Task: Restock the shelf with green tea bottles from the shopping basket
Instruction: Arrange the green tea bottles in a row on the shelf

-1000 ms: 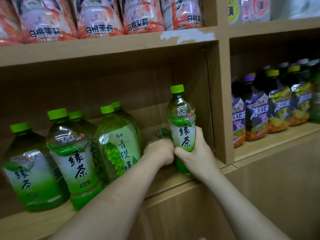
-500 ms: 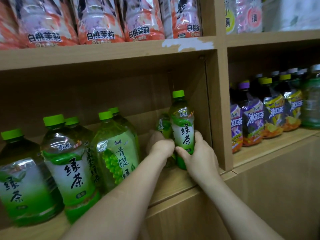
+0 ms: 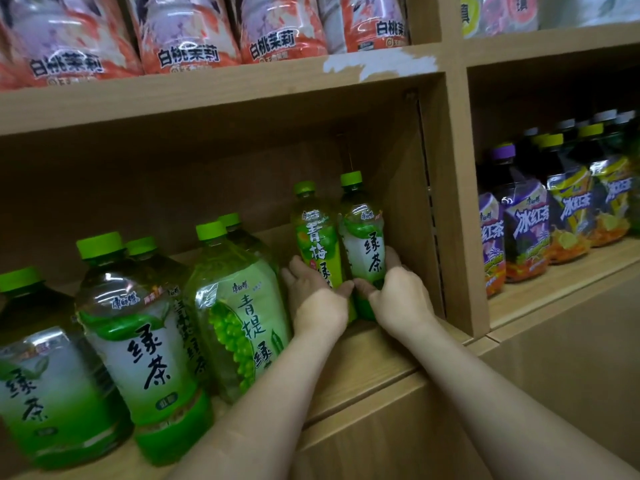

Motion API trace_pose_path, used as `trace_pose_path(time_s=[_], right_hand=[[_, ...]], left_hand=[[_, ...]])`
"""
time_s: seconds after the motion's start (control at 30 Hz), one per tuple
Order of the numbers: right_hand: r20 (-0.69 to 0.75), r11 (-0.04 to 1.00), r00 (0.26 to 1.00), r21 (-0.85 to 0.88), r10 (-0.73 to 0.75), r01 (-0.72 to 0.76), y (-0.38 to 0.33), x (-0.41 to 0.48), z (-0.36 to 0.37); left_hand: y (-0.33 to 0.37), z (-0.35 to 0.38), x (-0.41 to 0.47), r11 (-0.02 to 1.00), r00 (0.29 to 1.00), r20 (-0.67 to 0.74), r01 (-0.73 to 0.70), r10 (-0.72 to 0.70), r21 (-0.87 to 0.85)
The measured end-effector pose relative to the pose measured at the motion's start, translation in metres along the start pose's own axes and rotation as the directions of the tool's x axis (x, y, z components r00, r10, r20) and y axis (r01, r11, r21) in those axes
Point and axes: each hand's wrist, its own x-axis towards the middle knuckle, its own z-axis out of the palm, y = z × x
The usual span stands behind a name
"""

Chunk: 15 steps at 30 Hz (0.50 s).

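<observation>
Upright at the right end of the wooden shelf (image 3: 374, 355), close to the side wall (image 3: 405, 216) — a small green tea bottle (image 3: 367, 244), green cap up, label facing out. Wrapped low around it: the right hand (image 3: 398, 296), thumb in front, fingers behind. Touching its left flank, a second small bottle (image 3: 315, 237) with a yellow-green label, clasped low by the left hand (image 3: 318, 296). Both hands clamped, thumbs nearly meeting between the two bottles. Further left on the same board, large green tea bottles (image 3: 138, 341) in a row. Above, pink peach-tea bottles (image 3: 187, 36); beyond the side wall — dark iced-tea bottles (image 3: 526, 230).
</observation>
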Motion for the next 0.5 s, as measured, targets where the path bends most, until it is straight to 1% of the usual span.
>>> trace_pose_path(time_s=[0.1, 0.27, 0.37, 0.43, 0.5], right_hand=[[0.012, 0.999, 1.0, 0.049, -0.011, 0.01, 0.002, -0.002, -0.001], [-0.133, 0.995, 0.988, 0.04, -0.082, 0.088, -0.002, -0.01, -0.006], [-0.148, 0.995, 0.984, 0.027, -0.096, 0.101, -0.005, -0.011, -0.007], [-0.146, 0.996, 0.986, 0.019, -0.083, 0.087, -0.006, -0.009, -0.007], [-0.137, 0.997, 0.988, 0.014, -0.068, 0.07, -0.009, -0.004, -0.008]], left_hand=[[-0.004, 0.002, -0.012, 0.995, 0.998, -0.008, -0.057, 0.058, 0.076], [-0.002, -0.003, -0.015, 0.994, 0.999, 0.031, -0.044, 0.041, 0.104], [0.0, -0.013, -0.025, 0.977, 0.994, 0.087, -0.081, 0.065, 0.2], [0.0, -0.019, -0.037, 0.945, 0.988, 0.099, -0.145, 0.121, 0.293], [0.002, -0.026, -0.049, 0.926, 0.974, 0.065, -0.228, 0.219, 0.301]])
